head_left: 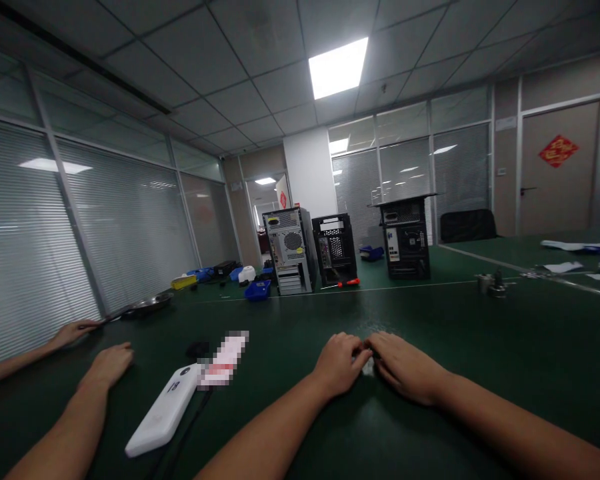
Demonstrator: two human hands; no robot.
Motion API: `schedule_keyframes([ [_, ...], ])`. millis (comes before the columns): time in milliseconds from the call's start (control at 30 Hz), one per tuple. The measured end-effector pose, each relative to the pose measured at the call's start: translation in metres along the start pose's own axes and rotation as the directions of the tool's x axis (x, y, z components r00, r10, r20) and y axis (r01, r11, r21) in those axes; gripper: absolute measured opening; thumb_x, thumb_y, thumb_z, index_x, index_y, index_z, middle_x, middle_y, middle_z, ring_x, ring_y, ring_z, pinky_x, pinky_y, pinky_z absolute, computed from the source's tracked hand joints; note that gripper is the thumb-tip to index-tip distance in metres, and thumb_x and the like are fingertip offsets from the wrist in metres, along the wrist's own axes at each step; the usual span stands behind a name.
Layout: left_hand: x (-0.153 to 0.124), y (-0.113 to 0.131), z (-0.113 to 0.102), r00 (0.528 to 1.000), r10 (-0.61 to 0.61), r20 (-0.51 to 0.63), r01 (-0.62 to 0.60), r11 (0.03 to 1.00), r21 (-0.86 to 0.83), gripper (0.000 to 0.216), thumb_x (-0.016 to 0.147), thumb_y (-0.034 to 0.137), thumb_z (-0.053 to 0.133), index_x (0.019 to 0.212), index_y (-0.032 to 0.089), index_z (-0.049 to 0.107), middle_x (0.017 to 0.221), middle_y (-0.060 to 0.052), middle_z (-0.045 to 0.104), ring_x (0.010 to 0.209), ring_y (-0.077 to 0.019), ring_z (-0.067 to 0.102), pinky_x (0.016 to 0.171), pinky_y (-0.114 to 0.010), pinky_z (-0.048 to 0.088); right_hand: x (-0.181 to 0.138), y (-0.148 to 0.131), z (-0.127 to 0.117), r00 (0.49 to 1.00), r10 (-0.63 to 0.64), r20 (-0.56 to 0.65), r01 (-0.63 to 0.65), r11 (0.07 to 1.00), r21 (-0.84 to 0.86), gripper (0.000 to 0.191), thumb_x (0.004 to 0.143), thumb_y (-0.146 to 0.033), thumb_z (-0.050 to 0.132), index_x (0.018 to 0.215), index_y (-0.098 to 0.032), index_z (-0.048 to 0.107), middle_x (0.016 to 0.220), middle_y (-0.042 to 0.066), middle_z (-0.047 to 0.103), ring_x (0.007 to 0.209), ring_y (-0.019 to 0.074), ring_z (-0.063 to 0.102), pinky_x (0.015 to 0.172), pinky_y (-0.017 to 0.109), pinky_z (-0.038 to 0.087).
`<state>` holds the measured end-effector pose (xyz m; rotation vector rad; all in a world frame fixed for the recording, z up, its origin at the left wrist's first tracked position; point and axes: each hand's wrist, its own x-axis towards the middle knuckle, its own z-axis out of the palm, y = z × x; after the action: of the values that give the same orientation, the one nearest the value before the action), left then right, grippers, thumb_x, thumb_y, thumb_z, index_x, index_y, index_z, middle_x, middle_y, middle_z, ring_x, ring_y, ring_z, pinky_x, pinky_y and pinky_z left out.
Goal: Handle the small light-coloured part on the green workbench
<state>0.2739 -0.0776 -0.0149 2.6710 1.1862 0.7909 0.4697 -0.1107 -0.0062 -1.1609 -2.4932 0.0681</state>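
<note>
My left hand and my right hand rest close together on the dark green table, with their fingertips meeting. Fingers on both are curled and pressed in, so whatever lies between them, if anything, is hidden. A small pale patch shows under the fingertips; I cannot tell whether it is an object or a reflection. To the left of my forearm lies a white rectangular device marked 18, with a dark cable beside it. Beyond it is a blurred-out pink and white item.
Another person's hands are at the left, one at a pan's handle; the pan lies farther back. Computer cases stand across the table, near a red screwdriver and a blue bin. Metal parts sit right.
</note>
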Motion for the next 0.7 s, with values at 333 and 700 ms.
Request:
schedule_keyframes([
  [333, -0.0006, -0.0047, 0.0001, 1.000, 0.000, 0.013, 0.000, 1.000, 0.004, 0.025, 0.096, 0.039, 0.049, 0.086, 0.020, 0.062, 0.087, -0.003, 0.065, 0.087, -0.0185, 0.056, 0.078, -0.028, 0.039, -0.0002, -0.0018, -0.0016, 1.000, -0.001, 0.006, 0.001, 1.000, -0.008, 0.030, 0.093, -0.028, 0.037, 0.115, -0.017, 0.054, 0.113, 0.011, 0.056, 0.101, 0.0209, 0.049, 0.095, 0.041, 0.040],
  [700, 0.0009, -0.0089, 0.0019, 1.000, -0.007, 0.015, 0.008, 0.999, -0.049, 0.036, 0.098, 0.039, 0.047, 0.077, 0.019, 0.069, 0.074, -0.003, 0.065, 0.079, -0.0168, 0.057, 0.073, -0.026, 0.037, 0.0007, -0.0093, 0.0021, 0.998, 0.020, -0.057, -0.021, 1.000, -0.021, 0.029, 0.095, -0.030, 0.034, 0.114, -0.018, 0.053, 0.109, 0.009, 0.057, 0.097, 0.0200, 0.051, 0.090, 0.038, 0.041],
])
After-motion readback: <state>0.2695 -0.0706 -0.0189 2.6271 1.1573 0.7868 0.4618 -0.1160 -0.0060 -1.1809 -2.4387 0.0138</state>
